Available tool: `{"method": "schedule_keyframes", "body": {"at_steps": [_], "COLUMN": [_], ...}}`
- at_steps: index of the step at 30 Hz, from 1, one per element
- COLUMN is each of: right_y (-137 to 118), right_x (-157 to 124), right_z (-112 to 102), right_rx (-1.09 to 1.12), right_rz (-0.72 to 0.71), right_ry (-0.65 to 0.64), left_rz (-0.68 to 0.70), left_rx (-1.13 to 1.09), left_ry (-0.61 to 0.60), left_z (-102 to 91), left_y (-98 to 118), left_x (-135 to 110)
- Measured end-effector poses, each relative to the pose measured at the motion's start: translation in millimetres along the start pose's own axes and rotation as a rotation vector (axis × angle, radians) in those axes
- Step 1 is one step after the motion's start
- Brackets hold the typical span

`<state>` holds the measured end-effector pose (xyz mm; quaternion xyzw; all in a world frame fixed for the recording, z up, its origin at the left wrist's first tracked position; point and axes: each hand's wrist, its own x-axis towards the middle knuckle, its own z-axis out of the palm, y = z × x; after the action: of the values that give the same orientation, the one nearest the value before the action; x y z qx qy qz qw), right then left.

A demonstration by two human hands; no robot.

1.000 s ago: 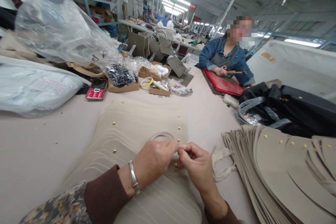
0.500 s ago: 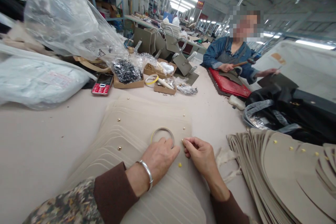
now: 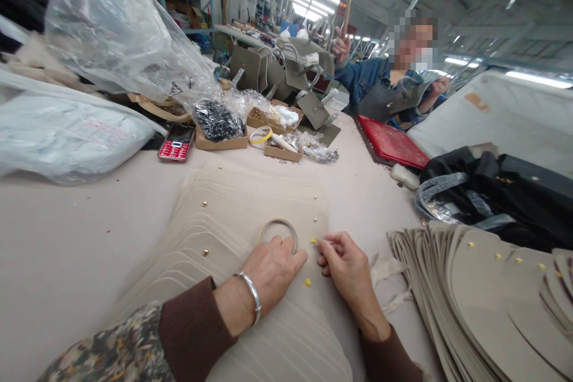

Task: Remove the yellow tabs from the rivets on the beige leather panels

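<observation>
My left hand rests knuckles-up on a fanned stack of beige leather panels, its fingers curled onto a roll of tape lying flat on the top panel. Just right of it, my right hand pinches a small yellow piece at its fingertips, held against the panel near a brass stud. Another small yellow bit lies on the panel between my hands. A silver bangle is on my left wrist.
A second fan of beige panels lies at the right, black bags behind it. Cardboard trays of hardware, a red phone and plastic bags sit further back. Across the table a person raises a hammer above a red mat.
My hands dropped from working together onto the panel; the left settled on the tape roll, the right holds a yellow piece at the stud. The person opposite lifted the hammer high.
</observation>
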<state>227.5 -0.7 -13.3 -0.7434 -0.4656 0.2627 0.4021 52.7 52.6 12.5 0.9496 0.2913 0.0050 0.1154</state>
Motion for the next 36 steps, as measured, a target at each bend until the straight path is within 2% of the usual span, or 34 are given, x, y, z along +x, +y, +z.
{"method": "schedule_keyframes", "body": {"at_steps": [2, 6, 9, 12, 14, 18, 19, 21, 24, 29, 32, 36], "right_y": [1.7, -3.9, -9.4, -13.1, -15.1, -18.0, -18.6, -20.4, -25.8, -37.3, -38.2, -33.5], "right_x": [-3.3, -2.2, 2.9, 5.0, 2.8, -6.8, -9.1, -12.9, -16.8, -20.5, -20.6, -20.8], "right_z": [-0.5, 4.6, 9.7, 8.4, 2.8, -11.3, -13.4, -15.1, -13.6, -10.2, -7.2, -2.1], "right_rx": [-0.042, -0.303, -0.409, -0.416, -0.380, -0.268, -0.234, -0.146, -0.024, -0.091, -0.179, -0.305], "right_rz": [-0.077, -0.281, -0.327, -0.332, -0.303, -0.215, -0.208, -0.233, -0.389, -0.699, -0.757, -0.771], "right_ry": [-0.009, 0.050, 0.057, 0.029, -0.040, -0.345, -0.368, -0.287, -0.115, -0.099, -0.055, 0.074], "left_rz": [0.011, 0.026, 0.032, 0.030, 0.037, 0.101, 0.129, 0.184, 0.223, 0.220, 0.228, 0.153], "left_rx": [0.011, 0.038, 0.052, 0.044, 0.010, -0.157, -0.207, -0.286, -0.324, -0.284, -0.291, -0.339], "left_ry": [0.000, 0.011, 0.030, 0.058, 0.115, 0.323, 0.376, 0.447, 0.493, 0.522, 0.499, 0.362], "left_z": [0.9, 2.5, 3.1, 1.9, -0.2, -3.3, -3.2, -1.6, 2.3, 6.0, 4.4, -3.0], "left_y": [-0.5, -0.6, -0.3, -2.0, -5.3, -14.0, -15.8, -18.1, -18.5, -14.6, -12.5, -10.7], "left_x": [0.2, 0.4, 0.2, -0.7, -2.1, -5.9, -6.7, -7.8, -8.4, -8.7, -8.6, -8.1]}}
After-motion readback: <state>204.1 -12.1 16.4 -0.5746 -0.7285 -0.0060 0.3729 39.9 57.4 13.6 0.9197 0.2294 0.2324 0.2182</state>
